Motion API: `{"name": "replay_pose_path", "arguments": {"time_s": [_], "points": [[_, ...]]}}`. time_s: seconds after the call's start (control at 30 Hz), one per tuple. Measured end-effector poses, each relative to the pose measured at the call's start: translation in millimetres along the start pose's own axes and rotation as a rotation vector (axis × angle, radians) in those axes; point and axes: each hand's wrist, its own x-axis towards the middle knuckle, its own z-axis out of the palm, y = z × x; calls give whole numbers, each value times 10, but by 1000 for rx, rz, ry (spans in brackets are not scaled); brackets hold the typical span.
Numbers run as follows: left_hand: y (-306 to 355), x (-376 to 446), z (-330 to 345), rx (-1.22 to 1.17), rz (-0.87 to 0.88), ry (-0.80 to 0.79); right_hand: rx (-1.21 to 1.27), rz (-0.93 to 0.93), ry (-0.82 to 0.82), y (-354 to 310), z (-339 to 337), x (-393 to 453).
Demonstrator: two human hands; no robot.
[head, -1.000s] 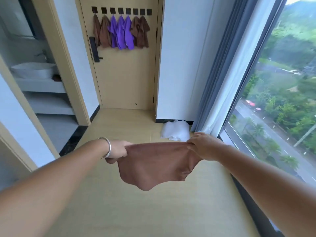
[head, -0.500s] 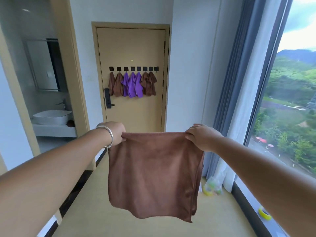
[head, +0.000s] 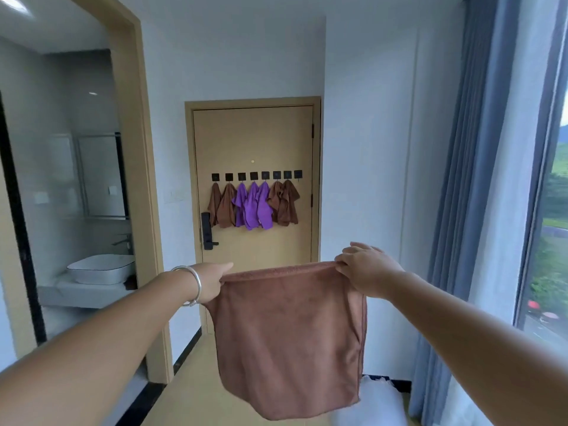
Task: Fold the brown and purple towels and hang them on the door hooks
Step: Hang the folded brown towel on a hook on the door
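I see the brown towel (head: 289, 339) is soft matt cloth with a short fuzzy pile and a stitched hem. The hanging towels (head: 253, 206) look the same cloth, brown and purple. The door (head: 255, 136) has a smooth matt wood-look face. The bracelet (head: 196, 282) is shiny metal. The basin (head: 101, 269) looks glossy ceramic.

Pale wood-look floor (head: 190, 404), white crumpled bag-like bundle (head: 379, 401) lying on it near right by the curtain, far left a grey bench (head: 70, 295) carrying a white basin (head: 101, 269)
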Motion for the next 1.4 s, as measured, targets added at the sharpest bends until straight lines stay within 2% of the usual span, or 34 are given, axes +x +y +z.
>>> {"name": "replay_pose_path", "arguments": {"time_s": [0.43, 0.67, 0.93, 1.2, 1.4], "points": [[-234, 1757, 31, 87, 1, 92, 42, -5, 15, 401, 688, 1661], [-533, 3255, -17, -14, 45, 104, 3, 28, -17, 548, 1216, 3096], [-883, 4875, -199, -20, 89, 139, -46, 77, -10, 739, 1592, 4536], [-979, 6096, -423, 98, 179, 150, -82, 85, -12, 1075, 1942, 5623], [-1027, 7125, -475, 150, 151, 154, -57, 63, 46, 1464, 2286, 6685]]}}
